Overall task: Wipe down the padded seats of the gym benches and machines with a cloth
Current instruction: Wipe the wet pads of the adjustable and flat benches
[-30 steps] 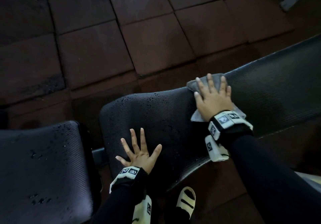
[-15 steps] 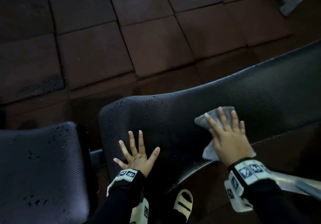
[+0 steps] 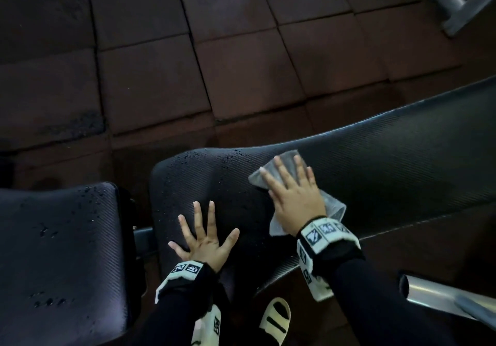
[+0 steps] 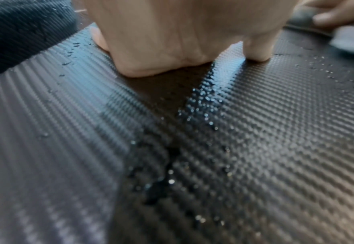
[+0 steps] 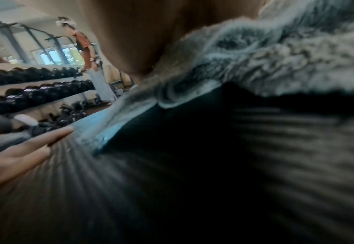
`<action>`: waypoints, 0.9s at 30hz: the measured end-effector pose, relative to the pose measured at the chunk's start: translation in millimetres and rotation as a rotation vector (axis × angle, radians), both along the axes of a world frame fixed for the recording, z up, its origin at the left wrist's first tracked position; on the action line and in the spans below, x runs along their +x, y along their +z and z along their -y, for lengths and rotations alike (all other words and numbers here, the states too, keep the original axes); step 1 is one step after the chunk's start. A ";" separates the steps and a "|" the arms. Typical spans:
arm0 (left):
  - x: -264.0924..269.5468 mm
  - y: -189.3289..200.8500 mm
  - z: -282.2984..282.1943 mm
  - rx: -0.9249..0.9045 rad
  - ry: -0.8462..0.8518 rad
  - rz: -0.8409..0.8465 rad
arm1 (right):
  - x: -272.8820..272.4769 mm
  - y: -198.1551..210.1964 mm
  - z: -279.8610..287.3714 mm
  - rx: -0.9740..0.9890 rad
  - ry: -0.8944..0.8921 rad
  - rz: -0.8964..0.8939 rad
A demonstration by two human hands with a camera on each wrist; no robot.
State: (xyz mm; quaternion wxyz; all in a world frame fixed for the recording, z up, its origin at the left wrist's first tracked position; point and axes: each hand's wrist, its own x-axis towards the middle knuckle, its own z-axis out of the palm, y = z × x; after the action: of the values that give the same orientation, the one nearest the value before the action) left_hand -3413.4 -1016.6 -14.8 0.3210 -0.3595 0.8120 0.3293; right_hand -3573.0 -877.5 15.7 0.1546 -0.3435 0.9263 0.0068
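A long black padded bench back [image 3: 389, 163] with a woven texture runs from the centre to the right edge, beaded with water drops near its left end. My right hand [image 3: 292, 198] lies flat with straight fingers on a grey cloth [image 3: 284, 163], pressing it onto the pad. My left hand [image 3: 204, 235] rests spread flat on the pad's near left part, holding nothing. In the left wrist view the left hand [image 4: 171, 36] bears on the wet pad [image 4: 255, 132]. The fuzzy cloth [image 5: 276, 57] fills the upper right of the right wrist view. A second black seat pad [image 3: 59, 259], also wet, sits at the left.
Dark rubber floor tiles [image 3: 241, 71] lie beyond the bench. A metal frame [image 3: 456, 2] stands at the top right and a metal tube [image 3: 442, 300] at the lower right. My sandal [image 3: 276, 321] shows below the pad. A dumbbell rack [image 5: 36, 92] and another person [image 5: 92, 62] appear far off.
My right hand slid the cloth from the pad's far edge toward me, then leftward and a little away to near the pad's middle. The left hand stayed planted.
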 end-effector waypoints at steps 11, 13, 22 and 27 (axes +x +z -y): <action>-2.1 -2.7 -2.7 -0.029 0.049 -0.008 | -37.4 21.7 -101.7 0.037 0.130 -0.070; -2.2 -2.1 -2.7 -0.019 0.055 -0.006 | -60.1 25.9 -107.7 0.044 0.073 -0.062; 0.2 -3.2 -3.8 -0.048 0.052 -0.026 | -129.2 33.4 -87.3 0.063 -0.028 -0.002; 1.3 -3.5 -3.7 -0.036 0.069 -0.038 | -147.8 36.5 -72.7 0.120 0.090 0.075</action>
State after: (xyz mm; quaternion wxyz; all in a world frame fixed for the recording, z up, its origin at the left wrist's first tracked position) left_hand -3412.0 -1013.0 -18.4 0.2874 -0.3864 0.8109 0.3324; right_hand -3720.8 -804.8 52.2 0.2091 -0.3750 0.9014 0.0564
